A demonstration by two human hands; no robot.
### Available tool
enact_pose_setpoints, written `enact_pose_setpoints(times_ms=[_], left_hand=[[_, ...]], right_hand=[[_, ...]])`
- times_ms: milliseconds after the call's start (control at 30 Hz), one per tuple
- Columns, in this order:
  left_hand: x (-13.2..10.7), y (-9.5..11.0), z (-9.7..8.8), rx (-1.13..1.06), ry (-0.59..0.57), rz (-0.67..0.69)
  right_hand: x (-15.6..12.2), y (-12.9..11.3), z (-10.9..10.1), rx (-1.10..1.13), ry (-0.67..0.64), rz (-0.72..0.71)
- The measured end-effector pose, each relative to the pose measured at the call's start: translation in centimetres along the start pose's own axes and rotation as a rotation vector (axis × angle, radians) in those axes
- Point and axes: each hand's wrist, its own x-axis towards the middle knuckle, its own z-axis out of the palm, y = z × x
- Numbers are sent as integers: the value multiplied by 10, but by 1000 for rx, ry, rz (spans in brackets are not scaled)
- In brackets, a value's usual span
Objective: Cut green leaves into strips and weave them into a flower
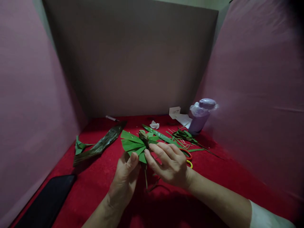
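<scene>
In front of me is a flower-shaped leaf piece (133, 144), made of green leaf sections fanned around a brownish rolled centre (143, 136). My left hand (127, 174) pinches its lower left edge between thumb and fingers. From the right, my right hand (169, 161) presses its fingertips on the piece beside the centre; some of its fingers hide the right side. Thin stems (146, 180) hang below. Behind my right hand, scissors with red and yellow handles (189, 163) are partly covered.
Leaf scraps and toothpick-like sticks (185, 139) lie at the right. A lilac bottle wrapped in plastic (200, 120) stands near paper cards (175, 111). At left are a dark long leaf (104, 142), a folded green leaf (79, 145) and a black flat object (47, 202). White crumpled bits (154, 124) lie behind.
</scene>
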Motion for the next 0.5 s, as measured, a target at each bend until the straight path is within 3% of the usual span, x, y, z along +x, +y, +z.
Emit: enact_pose_setpoints(times_ms=[333,500], left_hand=[[4,0,1,-68,30,-56],[6,2,1,-42,18,-90]], right_hand=[[-8,-1,10,236,-16,184],[-2,0,7,374,8,382]])
